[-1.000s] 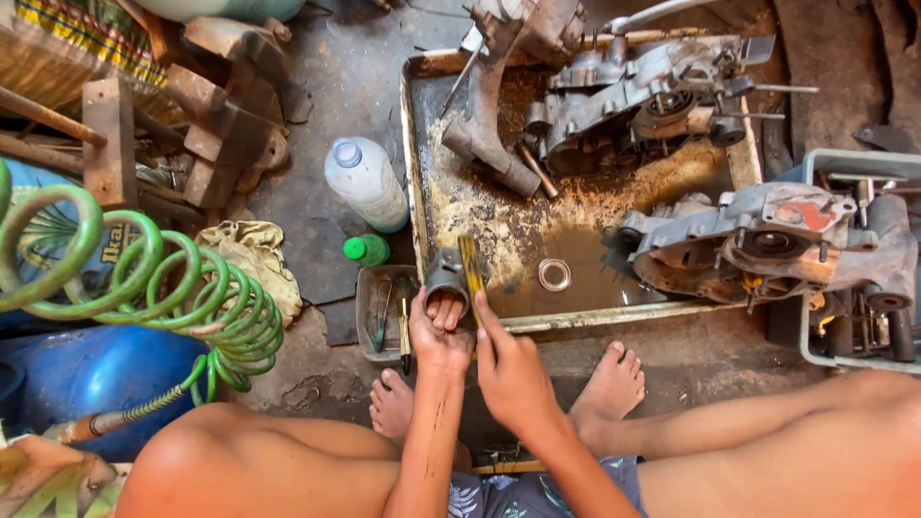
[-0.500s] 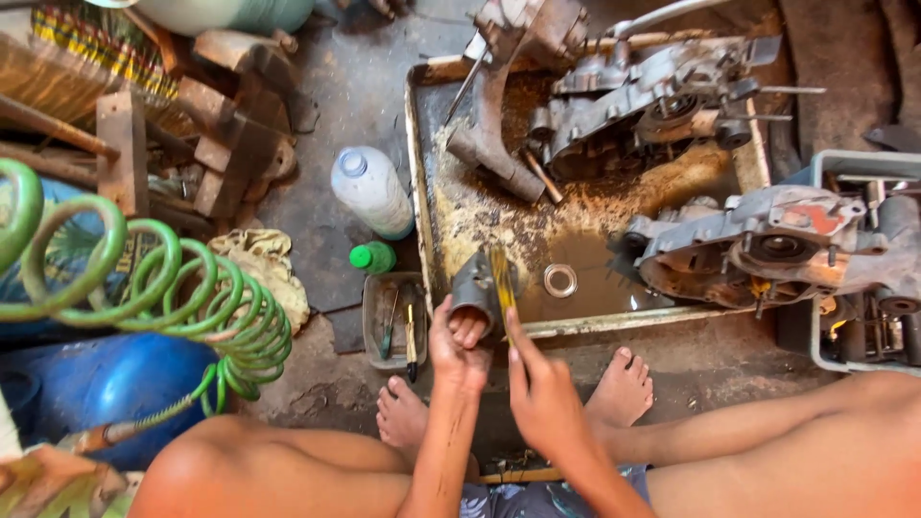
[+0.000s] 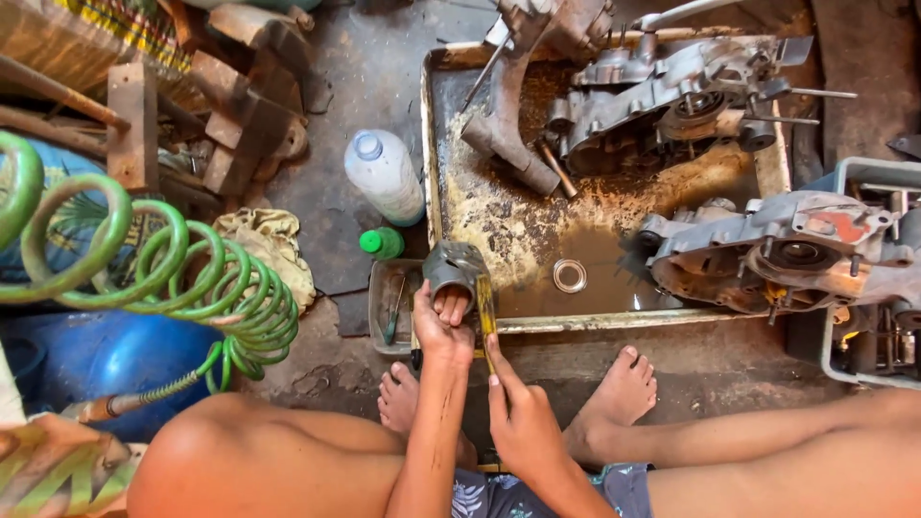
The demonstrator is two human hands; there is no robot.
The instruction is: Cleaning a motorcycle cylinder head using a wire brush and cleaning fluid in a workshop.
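My left hand (image 3: 444, 321) grips a grey metal cylinder part (image 3: 455, 266), with the fingers reaching into its open end. My right hand (image 3: 513, 408) holds a yellow-handled tool (image 3: 486, 305) upright beside that part. Both hands hover at the near edge of a large dirty metal tray (image 3: 428, 144) holding brownish liquid. A metal ring (image 3: 569, 275) lies in the liquid just right of the hands. Two grey engine casings (image 3: 672, 96) (image 3: 777, 245) rest in and beside the tray.
A clear plastic bottle (image 3: 384, 176) and a green cap (image 3: 381, 242) stand left of the tray. A small tin with tools (image 3: 391, 307) sits by my left hand. A green coiled hose (image 3: 173, 269), a blue drum (image 3: 106, 355) and wooden blocks (image 3: 221, 105) fill the left. My bare feet (image 3: 614, 398) rest below.
Both hands have stayed at the tray's near edge, shifting slightly right with the cylinder part and tool. The view has tilted a little.
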